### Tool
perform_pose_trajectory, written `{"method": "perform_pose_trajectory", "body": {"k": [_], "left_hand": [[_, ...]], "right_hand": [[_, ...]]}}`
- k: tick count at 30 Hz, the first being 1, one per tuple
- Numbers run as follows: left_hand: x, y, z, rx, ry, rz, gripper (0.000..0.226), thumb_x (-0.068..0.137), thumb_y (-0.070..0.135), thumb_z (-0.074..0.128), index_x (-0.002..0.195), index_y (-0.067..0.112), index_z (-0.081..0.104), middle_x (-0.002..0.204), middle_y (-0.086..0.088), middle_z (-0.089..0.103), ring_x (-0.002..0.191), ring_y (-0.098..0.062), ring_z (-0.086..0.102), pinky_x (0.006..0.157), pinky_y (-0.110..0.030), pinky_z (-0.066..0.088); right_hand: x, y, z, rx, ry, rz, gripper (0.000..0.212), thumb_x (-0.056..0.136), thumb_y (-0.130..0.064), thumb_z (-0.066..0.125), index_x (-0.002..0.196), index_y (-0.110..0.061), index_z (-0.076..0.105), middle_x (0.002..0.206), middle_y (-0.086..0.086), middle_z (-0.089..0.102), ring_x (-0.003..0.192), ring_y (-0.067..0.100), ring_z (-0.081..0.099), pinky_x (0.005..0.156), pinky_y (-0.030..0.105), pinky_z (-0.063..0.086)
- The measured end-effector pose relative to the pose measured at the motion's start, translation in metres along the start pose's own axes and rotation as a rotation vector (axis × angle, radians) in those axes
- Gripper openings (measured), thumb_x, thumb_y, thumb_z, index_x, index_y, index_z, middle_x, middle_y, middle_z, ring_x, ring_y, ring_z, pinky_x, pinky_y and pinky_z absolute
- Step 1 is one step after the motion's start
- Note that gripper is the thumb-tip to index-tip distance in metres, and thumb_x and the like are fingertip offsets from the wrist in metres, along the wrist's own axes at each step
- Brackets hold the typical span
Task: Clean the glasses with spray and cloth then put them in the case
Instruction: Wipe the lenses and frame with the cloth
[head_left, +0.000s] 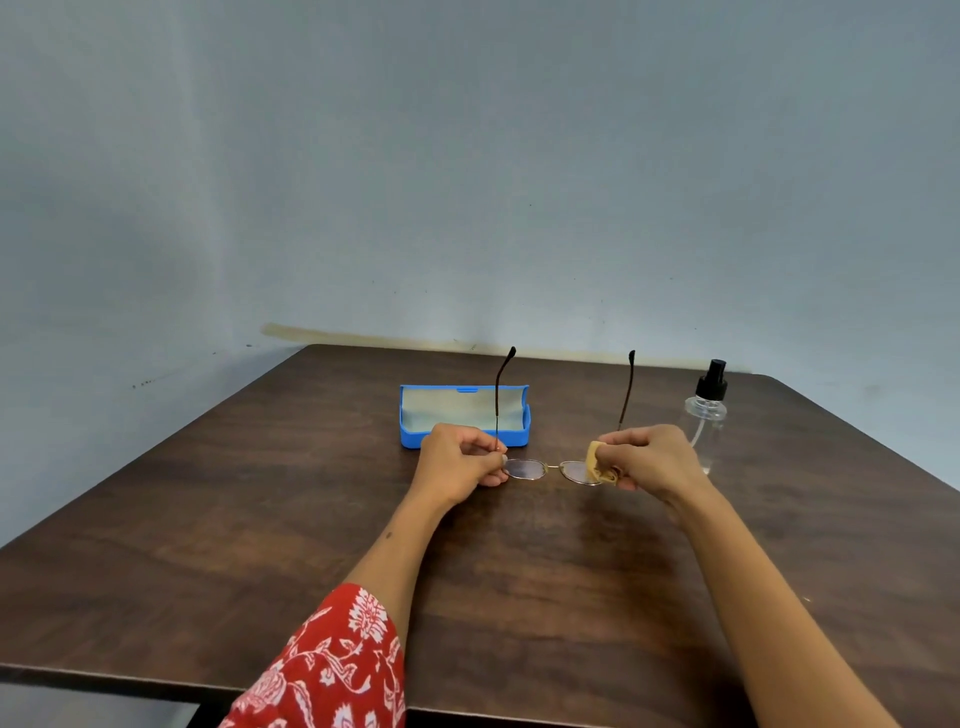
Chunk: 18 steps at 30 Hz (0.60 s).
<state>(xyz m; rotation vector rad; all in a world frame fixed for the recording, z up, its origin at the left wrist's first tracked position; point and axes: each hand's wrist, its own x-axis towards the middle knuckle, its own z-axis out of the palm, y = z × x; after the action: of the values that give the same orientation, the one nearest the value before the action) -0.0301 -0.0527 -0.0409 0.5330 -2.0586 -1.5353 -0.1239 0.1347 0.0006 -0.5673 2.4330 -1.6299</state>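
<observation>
From the head camera, both hands are up over the dark wooden table (311, 519), and the glasses (550, 470) hang between them, lenses facing down toward the person and both temple arms sticking straight up. The left hand (457, 462) pinches the frame at its left hinge, fingers curled tight around the corner by the left lens. The right hand (649, 460) grips a small tan cloth (597, 462), folded over the outer edge of the right lens, thumb and fingers squeezing it from both sides. Whether the glasses touch the table or float just above it is hard to tell. Behind the left hand sits the blue case (465, 415), lid open and standing up, pale lining showing. Off to the right, just beyond the right hand, the clear spray bottle (705, 415) stands upright with its black pump top on. A red floral sleeve (332, 670) covers the left upper arm at the bottom edge, and a plain grey-blue wall (467, 156) fills the background.
</observation>
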Motion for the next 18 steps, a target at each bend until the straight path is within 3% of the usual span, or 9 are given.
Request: {"method": "perform_pose_trajectory", "body": {"k": [3,5,9,13,18], "left_hand": [[-0.003,0.002,0.004,0.107,-0.014,0.040,0.007,0.078,0.007,0.073,0.085,0.007,0.072,0.066,0.000,0.070,0.047,-0.007,0.064,0.045,-0.013,0.047],[-0.006,0.005,0.010,0.157,-0.032,0.079,0.005,0.077,0.012,0.074,0.079,0.016,0.072,0.069,0.004,0.070,0.040,-0.005,0.059,0.048,-0.013,0.048],[-0.011,0.010,0.027,0.190,-0.065,0.145,0.004,0.079,0.015,0.073,0.082,0.014,0.073,0.082,-0.003,0.073,0.033,-0.003,0.049,0.052,-0.018,0.047],[-0.016,0.015,0.046,0.222,-0.095,0.215,0.006,0.079,0.018,0.073,0.084,0.015,0.074,0.074,-0.005,0.071,0.032,-0.003,0.047,0.045,-0.012,0.043],[-0.017,0.012,0.056,0.316,-0.122,0.224,0.011,0.082,0.026,0.070,0.092,0.023,0.074,0.072,-0.002,0.072,0.035,-0.002,0.048,0.050,-0.015,0.043]], "right_hand": [[0.000,0.002,-0.007,0.014,0.017,0.010,0.009,0.077,-0.004,0.068,0.073,-0.011,0.071,0.067,0.005,0.066,0.058,0.010,0.058,0.049,0.019,0.045],[0.000,0.004,-0.014,0.020,0.035,0.013,0.007,0.076,-0.004,0.068,0.076,-0.010,0.071,0.069,0.006,0.066,0.060,0.012,0.058,0.051,0.021,0.045],[-0.005,0.013,-0.031,0.025,0.098,0.038,0.007,0.073,-0.008,0.069,0.070,-0.014,0.070,0.072,0.006,0.068,0.067,0.015,0.061,0.060,0.028,0.051],[-0.011,0.023,-0.046,0.007,0.184,0.068,0.006,0.068,-0.013,0.071,0.066,-0.018,0.070,0.075,0.006,0.069,0.069,0.021,0.061,0.073,0.037,0.055],[-0.018,0.026,-0.053,-0.014,0.205,0.090,0.006,0.065,-0.015,0.071,0.063,-0.020,0.069,0.085,0.010,0.071,0.079,0.025,0.057,0.085,0.044,0.051]]}}
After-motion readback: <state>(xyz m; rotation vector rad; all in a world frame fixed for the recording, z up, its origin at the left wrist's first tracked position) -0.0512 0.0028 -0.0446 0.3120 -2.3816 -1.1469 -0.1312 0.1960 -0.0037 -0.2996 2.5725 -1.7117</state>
